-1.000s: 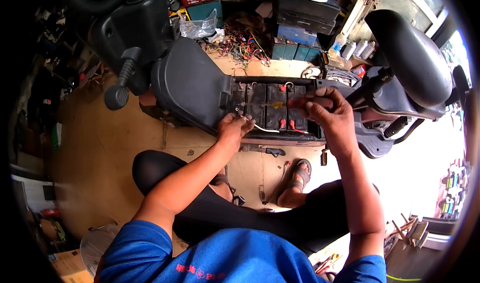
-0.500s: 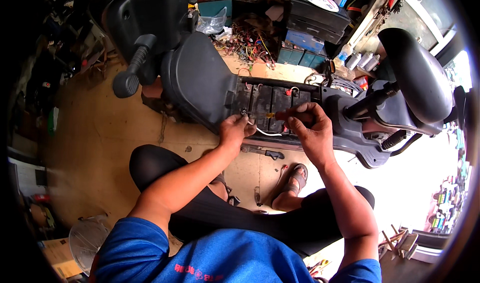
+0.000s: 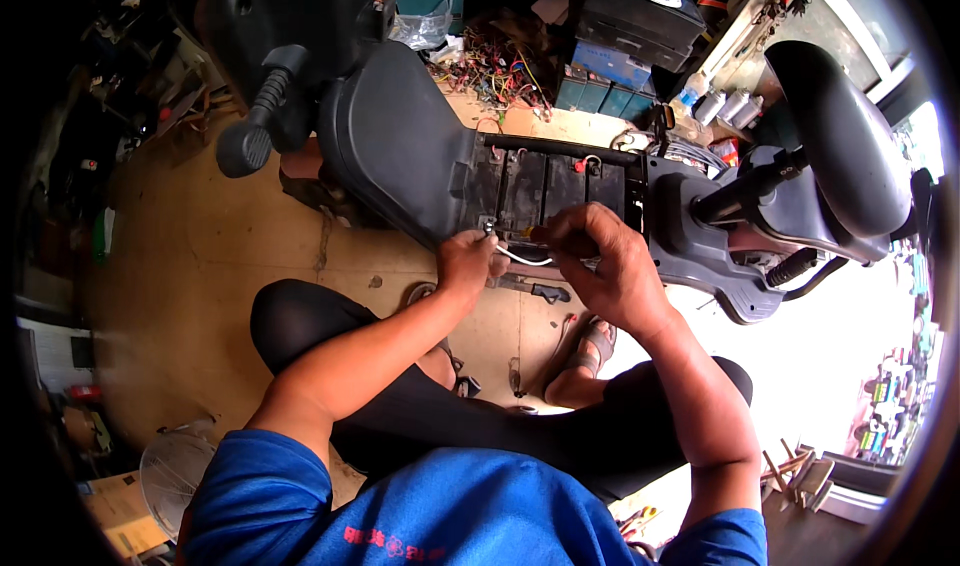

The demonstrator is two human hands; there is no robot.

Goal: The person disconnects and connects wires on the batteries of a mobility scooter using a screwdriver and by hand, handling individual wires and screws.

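An electric scooter has its floor compartment uncovered, and dark battery blocks (image 3: 521, 188) sit inside it in a row. At the compartment's near left corner, my left hand (image 3: 468, 264) is closed, thumb and fingers pinching a white wire (image 3: 527, 260) beside a metal terminal (image 3: 489, 227). My right hand (image 3: 610, 266) is wrapped round a small screwdriver (image 3: 531, 233) with a yellowish part, pointing left toward that terminal. My fingers hide most of the handle, and its tip is too small to make out. A red-capped terminal (image 3: 580, 166) shows farther back.
The scooter's black seat (image 3: 395, 131) lies to the left, a rounded black part (image 3: 840, 136) to the right. Behind are tangled wires (image 3: 500, 71), stacked boxes (image 3: 635, 26) and spray cans (image 3: 735, 106). A dark-handled tool (image 3: 550, 293) lies below the scooter's near edge.
My right hand has moved left and closer to my left hand, bringing the screwdriver toward the terminal. My left hand keeps its pinch on the white wire. The view has shifted slightly.
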